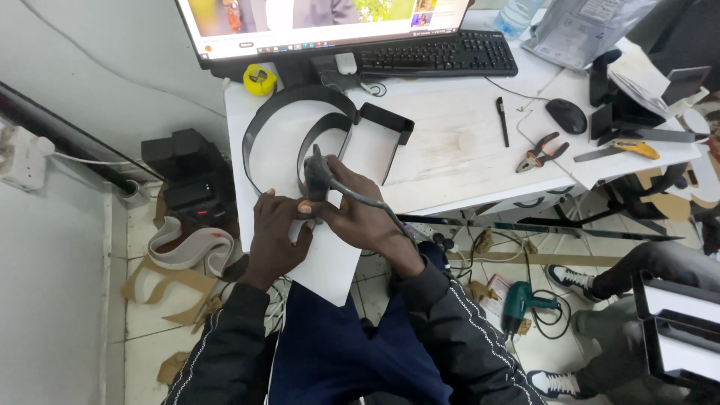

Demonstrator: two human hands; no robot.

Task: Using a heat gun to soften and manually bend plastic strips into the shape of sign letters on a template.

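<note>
Two hands meet at the near edge of the white table (450,150), and we record them in turn. Our right hand (358,216) is closed around a dark corded tool (316,174), fingers wrapped tight on its body, with the grey cord (367,202) trailing back over the wrist toward 5 o'clock. The tool's tip points toward 12 o'clock and stands against the inner black strip (319,142). Our left hand (276,232) lies at 9 o'clock of the right one, fingers pressed flat on a white sheet (330,262) that overhangs the table edge toward our lap; it grips nothing, and its fingertips touch the base of the tool.

The work piece is a curved black band (262,120) bent into an open shape, lying on the table at 12 o'clock of both hands, with a squared black end (386,120) at 1 o'clock.

Farther off, a keyboard (439,54) and monitor (322,22) sit at 12 o'clock, and a yellow tape measure (259,79) at 11 o'clock. At 2 o'clock we note a pen (501,120), pliers (541,152) and a mouse (566,115). On the floor at 4 o'clock lies a green drill (517,304). Another person's legs and shoes (574,279) appear at 3 to 4 o'clock, well apart from our hands.
</note>
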